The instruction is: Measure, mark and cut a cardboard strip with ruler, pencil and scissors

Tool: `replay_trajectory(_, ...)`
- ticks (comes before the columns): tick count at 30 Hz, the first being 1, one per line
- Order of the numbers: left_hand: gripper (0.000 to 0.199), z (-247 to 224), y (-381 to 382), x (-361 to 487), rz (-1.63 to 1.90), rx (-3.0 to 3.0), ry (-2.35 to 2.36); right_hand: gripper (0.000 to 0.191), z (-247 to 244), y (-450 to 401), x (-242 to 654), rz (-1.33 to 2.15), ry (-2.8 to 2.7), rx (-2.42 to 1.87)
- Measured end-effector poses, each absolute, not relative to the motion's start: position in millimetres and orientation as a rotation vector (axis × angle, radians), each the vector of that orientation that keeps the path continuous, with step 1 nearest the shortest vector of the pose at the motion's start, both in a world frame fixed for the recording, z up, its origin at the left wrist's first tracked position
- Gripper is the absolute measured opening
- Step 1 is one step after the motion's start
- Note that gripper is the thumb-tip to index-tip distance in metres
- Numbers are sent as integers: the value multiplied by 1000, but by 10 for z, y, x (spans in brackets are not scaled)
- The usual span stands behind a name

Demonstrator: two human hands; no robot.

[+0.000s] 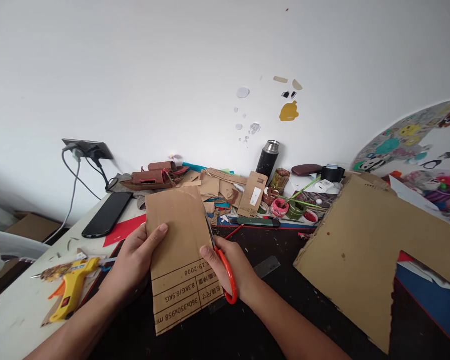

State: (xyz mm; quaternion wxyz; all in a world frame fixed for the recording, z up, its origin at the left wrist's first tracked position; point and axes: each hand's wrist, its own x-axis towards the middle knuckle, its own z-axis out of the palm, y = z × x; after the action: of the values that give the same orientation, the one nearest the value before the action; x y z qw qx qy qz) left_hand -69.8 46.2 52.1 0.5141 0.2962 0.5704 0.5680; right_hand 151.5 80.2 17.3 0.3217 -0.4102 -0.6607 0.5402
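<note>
A printed piece of brown cardboard (176, 230) is held up over the dark tabletop. My left hand (137, 257) grips its left edge, thumb on the front face, fingers hidden behind. My right hand (228, 265) is closed around the red-orange handle of a pair of scissors (227, 275). The blades lie along the cardboard's right edge, partly hidden by it. My right thumb rests close to the printed lower right part of the sheet.
A yellow hot glue gun (73, 285) and a black phone (107, 215) lie on the left. Behind are a model boat (150, 181), a green utility knife (258, 221), paint jars (280, 206) and a thermos (268, 161). A large cardboard sheet (356, 250) fills the right; a clear ruler (268, 266) lies nearby.
</note>
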Motion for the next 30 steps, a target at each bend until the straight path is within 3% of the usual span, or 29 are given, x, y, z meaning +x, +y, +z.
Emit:
replay_trajectory(15, 66, 527, 476, -601, 1402, 722, 1467, 65, 173, 773, 1489, 1337, -1723, -1180)
replay_trajectory(22, 54, 548, 458, -578, 1454, 670, 1469, 63, 180, 757, 1471, 1338, -1713, -1216)
replay_trajectory(30, 58, 577, 449, -549, 1468, 664, 1477, 65, 141, 746, 1452, 1322, -1700, -1218)
